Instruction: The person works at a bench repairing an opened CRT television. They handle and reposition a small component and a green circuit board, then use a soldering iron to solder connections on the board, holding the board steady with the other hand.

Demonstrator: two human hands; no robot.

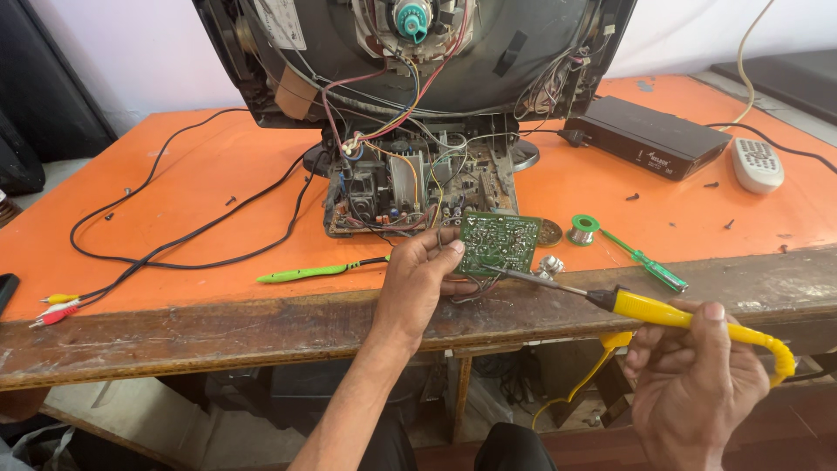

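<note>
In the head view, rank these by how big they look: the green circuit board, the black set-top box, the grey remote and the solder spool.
1. black set-top box
2. green circuit board, held in the left hand; it sits nearer the camera, so the gap from the box is unsure
3. grey remote
4. solder spool

A small green circuit board (pixel 499 243) stands tilted on edge at the front of the orange table, its solder side facing the camera, pinched at its left edge. A soldering iron (pixel 663 311) with a yellow handle lies nearly level, its metal tip touching the board's lower edge.
</note>
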